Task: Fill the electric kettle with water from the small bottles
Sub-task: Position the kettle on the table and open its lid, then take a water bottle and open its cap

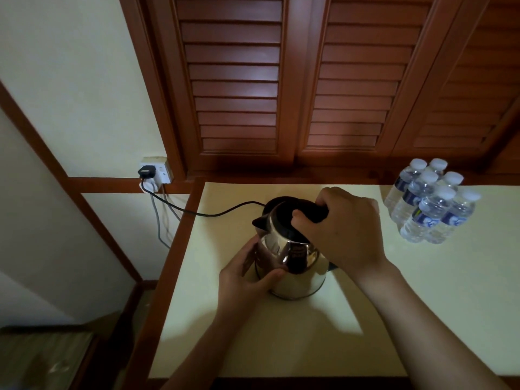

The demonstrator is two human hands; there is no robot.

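Item: electric kettle [292,266], stainless, standing on the cream table [253,347] between both hands. The right hand [343,232] is curling tight round its black top handle [315,212], and the left hand [247,274] is cupping the steel body below the spout. Six capped small water bottles [430,204] are clustering well right of the gripping right hand. A black cord [219,213] is running away left of the grip to a wall plug [145,171]

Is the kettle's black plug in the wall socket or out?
In: the black plug sits in the wall socket, its cord running toward the kettle.
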